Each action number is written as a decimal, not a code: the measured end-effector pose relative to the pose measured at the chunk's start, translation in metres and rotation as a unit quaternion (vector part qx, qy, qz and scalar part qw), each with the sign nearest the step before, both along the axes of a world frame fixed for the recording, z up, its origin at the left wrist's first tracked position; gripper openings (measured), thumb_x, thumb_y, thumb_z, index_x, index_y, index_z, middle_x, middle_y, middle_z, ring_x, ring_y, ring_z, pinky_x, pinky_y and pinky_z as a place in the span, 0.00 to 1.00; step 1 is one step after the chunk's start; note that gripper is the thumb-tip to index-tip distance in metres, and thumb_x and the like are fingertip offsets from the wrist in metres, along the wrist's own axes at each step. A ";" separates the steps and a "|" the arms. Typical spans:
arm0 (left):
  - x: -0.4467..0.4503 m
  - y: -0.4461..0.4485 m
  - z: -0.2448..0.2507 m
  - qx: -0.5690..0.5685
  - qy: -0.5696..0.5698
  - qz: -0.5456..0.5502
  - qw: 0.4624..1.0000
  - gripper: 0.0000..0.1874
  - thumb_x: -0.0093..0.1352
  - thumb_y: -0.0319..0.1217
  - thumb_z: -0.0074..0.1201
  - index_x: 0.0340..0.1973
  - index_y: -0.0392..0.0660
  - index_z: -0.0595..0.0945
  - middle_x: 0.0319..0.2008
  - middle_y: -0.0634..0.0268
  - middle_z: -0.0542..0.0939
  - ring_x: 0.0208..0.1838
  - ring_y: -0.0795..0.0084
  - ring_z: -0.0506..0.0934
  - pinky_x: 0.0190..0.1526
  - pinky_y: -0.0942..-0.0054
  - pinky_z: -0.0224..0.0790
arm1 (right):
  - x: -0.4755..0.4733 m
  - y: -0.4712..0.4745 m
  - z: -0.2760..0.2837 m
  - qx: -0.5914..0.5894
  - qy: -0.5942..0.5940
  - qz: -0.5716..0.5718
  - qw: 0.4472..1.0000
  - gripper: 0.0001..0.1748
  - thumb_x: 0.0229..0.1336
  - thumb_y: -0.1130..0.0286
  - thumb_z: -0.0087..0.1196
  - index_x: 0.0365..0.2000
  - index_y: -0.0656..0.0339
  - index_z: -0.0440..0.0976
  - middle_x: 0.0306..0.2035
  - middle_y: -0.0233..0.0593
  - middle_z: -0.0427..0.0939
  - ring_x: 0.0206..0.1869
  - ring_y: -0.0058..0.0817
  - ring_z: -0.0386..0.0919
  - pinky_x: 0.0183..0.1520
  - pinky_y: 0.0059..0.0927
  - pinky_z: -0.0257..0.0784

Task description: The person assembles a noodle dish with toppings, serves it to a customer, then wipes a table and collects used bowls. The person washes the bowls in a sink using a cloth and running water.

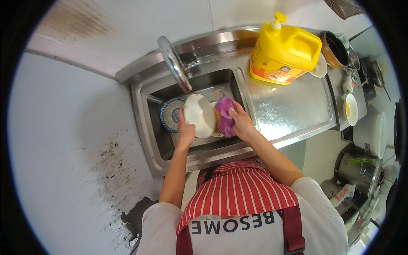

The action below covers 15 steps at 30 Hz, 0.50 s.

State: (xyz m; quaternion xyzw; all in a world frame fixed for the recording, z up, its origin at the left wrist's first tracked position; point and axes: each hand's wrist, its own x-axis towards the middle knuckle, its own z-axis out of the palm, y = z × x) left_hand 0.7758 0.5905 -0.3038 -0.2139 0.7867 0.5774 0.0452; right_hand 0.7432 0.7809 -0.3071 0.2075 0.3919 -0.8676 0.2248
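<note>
My left hand (185, 129) grips the rim of a white bowl (201, 116), which is tilted over the sink basin (161, 143). To its right, my right hand (243, 122) holds a crumpled purple cloth (225, 116), apart from the bowl. A blue-and-white patterned bowl (166, 115) sits in the basin at the left, partly behind my left hand. Another dish (217, 126) with something yellowish-brown in it shows between the white bowl and the cloth, mostly hidden. The chrome faucet (173, 62) reaches over the basin from the back; no running water can be made out.
A large yellow pump jug (280, 54) stands on the steel drainboard (287, 105), with a white plate (319, 68) behind it. Farther right are a brown-sided pot (333, 51) and a white bowl (351, 110) holding something yellow. A stained wall (73, 111) borders the sink's left side.
</note>
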 end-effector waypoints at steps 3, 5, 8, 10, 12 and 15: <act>0.020 -0.021 0.008 0.365 -0.092 0.121 0.918 0.41 0.47 0.16 0.37 0.60 0.44 0.54 0.53 0.53 0.65 0.53 0.53 0.68 0.48 0.52 0.67 | -0.016 -0.043 -0.004 0.288 0.180 0.084 0.937 0.22 0.57 0.72 0.45 0.53 0.58 0.58 0.44 0.38 0.70 0.42 0.29 0.70 0.45 0.29 0.67; 0.029 -0.025 0.010 0.410 -0.065 0.080 0.906 0.36 0.47 0.17 0.38 0.56 0.40 0.59 0.49 0.53 0.68 0.50 0.51 0.70 0.41 0.45 0.71 | -0.016 -0.072 -0.003 0.370 0.254 0.099 0.888 0.22 0.54 0.71 0.48 0.50 0.59 0.61 0.40 0.46 0.72 0.41 0.36 0.72 0.45 0.31 0.67; 0.037 -0.031 0.014 0.475 -0.020 0.021 0.879 0.36 0.46 0.17 0.38 0.54 0.41 0.62 0.47 0.54 0.69 0.49 0.52 0.70 0.36 0.43 0.72 | -0.002 -0.105 0.004 0.363 0.383 0.122 0.841 0.20 0.48 0.68 0.51 0.45 0.60 0.66 0.39 0.52 0.73 0.41 0.45 0.72 0.45 0.36 0.66; 0.039 -0.042 0.020 0.460 -0.042 0.034 0.886 0.39 0.46 0.17 0.37 0.57 0.46 0.59 0.47 0.55 0.68 0.47 0.52 0.71 0.36 0.46 0.73 | 0.011 -0.109 0.013 0.365 0.450 0.236 0.780 0.18 0.48 0.67 0.51 0.42 0.58 0.69 0.38 0.50 0.74 0.41 0.43 0.73 0.45 0.36 0.66; 0.046 -0.057 0.026 0.449 -0.046 0.053 0.891 0.40 0.46 0.17 0.36 0.58 0.47 0.58 0.48 0.54 0.67 0.46 0.53 0.71 0.36 0.50 0.74 | 0.018 -0.099 0.024 0.328 0.470 0.412 0.708 0.16 0.49 0.68 0.50 0.41 0.57 0.71 0.38 0.46 0.74 0.40 0.37 0.74 0.46 0.34 0.67; 0.068 -0.063 0.031 0.446 -0.014 0.082 0.891 0.40 0.45 0.18 0.37 0.58 0.44 0.59 0.48 0.55 0.67 0.47 0.54 0.71 0.37 0.51 0.74 | 0.011 -0.080 0.039 0.385 0.571 0.547 0.475 0.14 0.46 0.65 0.50 0.36 0.56 0.73 0.37 0.48 0.74 0.41 0.44 0.72 0.44 0.39 0.67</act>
